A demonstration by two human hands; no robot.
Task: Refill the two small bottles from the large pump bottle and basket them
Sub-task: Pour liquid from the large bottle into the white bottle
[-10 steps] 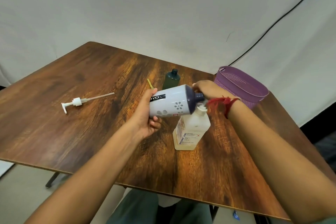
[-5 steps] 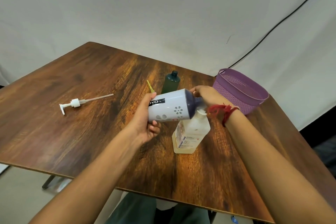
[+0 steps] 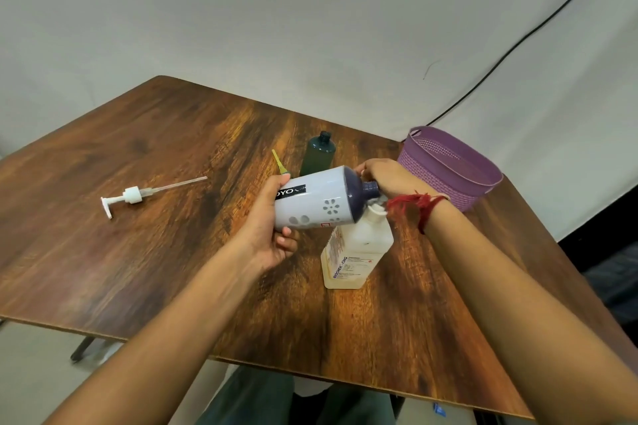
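We see the left hand point(image 3: 272, 235) wrapped round the base of the white bottle point(image 3: 317, 200), which is tipped sideways. The right hand point(image 3: 386, 176) grips its purple neck just above the mouth of the clear bottle point(image 3: 359, 252) standing on the bench point(image 3: 138, 252). We count three bottles with the upright green bottle point(image 3: 317, 155), one basket point(image 3: 424, 166) and one loose pump point(image 3: 133, 195).

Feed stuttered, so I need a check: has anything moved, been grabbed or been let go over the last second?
Nothing visibly changed. The left hand still grips the white-and-purple bottle on its side, neck over the mouth of the large bottle. The right hand stays at that neck. The pump, green bottle and basket sit as before. Only the camera view shifted slightly.
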